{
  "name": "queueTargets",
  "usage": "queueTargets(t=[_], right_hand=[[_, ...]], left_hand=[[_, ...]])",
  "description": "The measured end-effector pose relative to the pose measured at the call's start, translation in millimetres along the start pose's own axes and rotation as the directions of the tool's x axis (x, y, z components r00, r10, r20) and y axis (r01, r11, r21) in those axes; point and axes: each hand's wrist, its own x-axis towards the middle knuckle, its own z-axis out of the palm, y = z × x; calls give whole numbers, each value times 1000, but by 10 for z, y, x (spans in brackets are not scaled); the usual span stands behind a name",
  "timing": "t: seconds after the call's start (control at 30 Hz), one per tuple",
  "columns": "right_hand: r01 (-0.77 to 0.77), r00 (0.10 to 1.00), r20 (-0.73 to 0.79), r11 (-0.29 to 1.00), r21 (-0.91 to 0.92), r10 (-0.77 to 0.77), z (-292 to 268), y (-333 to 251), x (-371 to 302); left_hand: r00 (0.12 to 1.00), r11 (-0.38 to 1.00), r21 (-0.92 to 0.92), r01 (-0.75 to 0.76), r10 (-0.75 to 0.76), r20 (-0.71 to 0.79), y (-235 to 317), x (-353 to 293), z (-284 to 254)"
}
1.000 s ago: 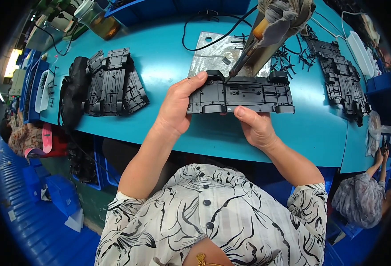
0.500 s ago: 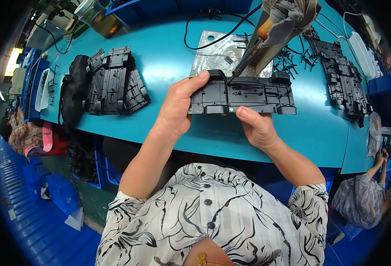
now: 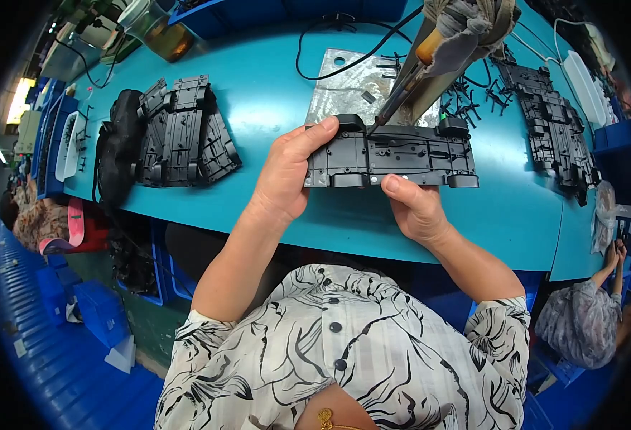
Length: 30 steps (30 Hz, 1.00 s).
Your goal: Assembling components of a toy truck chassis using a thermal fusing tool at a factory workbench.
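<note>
A black moulded plastic chassis part (image 3: 401, 159) is held level between both hands above the near half of the table. My left hand (image 3: 289, 166) grips its left end, thumb on top. At the lower edge, right of the middle, my right hand (image 3: 417, 208) pinches it with the thumb on top and the fingers hidden underneath. The dark tip of a soldering-iron-like tool (image 3: 403, 93), wrapped in cloth and fixed on a slanted stand, meets the part's upper edge near my left thumb. Whether it touches I cannot tell. Behind the part lies a scuffed metal plate (image 3: 333, 89).
More black chassis parts (image 3: 186, 136) are stacked at the left beside a black cloth-like bundle (image 3: 121, 147). Another row (image 3: 550, 125) lies at the right. Small black forked pieces (image 3: 462, 100) are scattered behind the stand. A co-worker (image 3: 580, 322) sits at the right.
Both hands and the chassis part stay nearly in place; the part's lower edge has tipped slightly down toward me.
</note>
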Motion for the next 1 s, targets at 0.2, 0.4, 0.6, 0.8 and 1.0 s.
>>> queueTargets(t=[0.2,0.4,0.6,0.8,1.0], right_hand=[[6,1000,19,1000,13,-6,18,-44,-10],[44,999,-6,999,-27,-44,-34,113,-42],[5,999,53,1000,-15,-4,-52,62,-50],[11,1000,26,999,-31,-10,-62,77,-44],[32,999,31,999,-24,-32,-41,39,-3]], left_hand=[[999,1000,-12,-4,4,34,27,2,16],[1000,1000,8,-23,23,-20,-10,-68,19],[999,1000,1,-24,24,25,-11,-99,3],[999,1000,5,-8,7,35,-30,-81,-28],[1000,998,62,-5,4,12,-16,-43,-44]])
